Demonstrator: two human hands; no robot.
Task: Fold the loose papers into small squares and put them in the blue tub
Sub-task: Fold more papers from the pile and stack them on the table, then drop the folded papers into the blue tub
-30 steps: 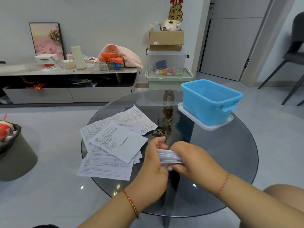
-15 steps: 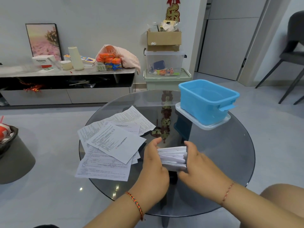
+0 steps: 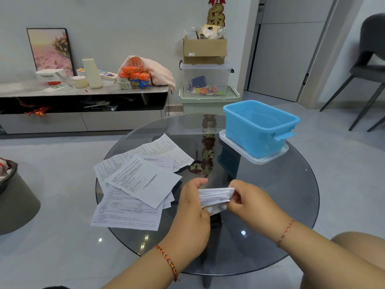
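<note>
I see both hands over the near part of the round dark glass table [image 3: 270,205], working one thick wad of folded white paper [image 3: 214,198]. My left hand [image 3: 192,213] clasps its left end, thumb up along the far edge and fingers curled under. My right hand [image 3: 250,203] pinches the right end between thumb and fingertips. The wad hangs just above the glass, layered edges showing toward me; I think it is several folds deep, though the layers blur together.

Beyond the grip and to its right stands the open rectangular blue plastic tub [image 3: 258,130], resting on a flat white plastic lid [image 3: 268,158] and well apart from the wad. The part of its inside that I can see looks bare; the near wall hides the front of the floor.

Left of the grip lies the fanned pile of loose printed white sheets [image 3: 135,184], flat on the glass, its nearest corner just beside my left hand.

Far beyond the grip, against the wall, a brown cardboard box [image 3: 205,50] stuffed with crumpled packaging sits on a clear lidded plastic bin [image 3: 206,80] holding small colourful toys, which sits on a pale green plastic crate [image 3: 208,103].
</note>
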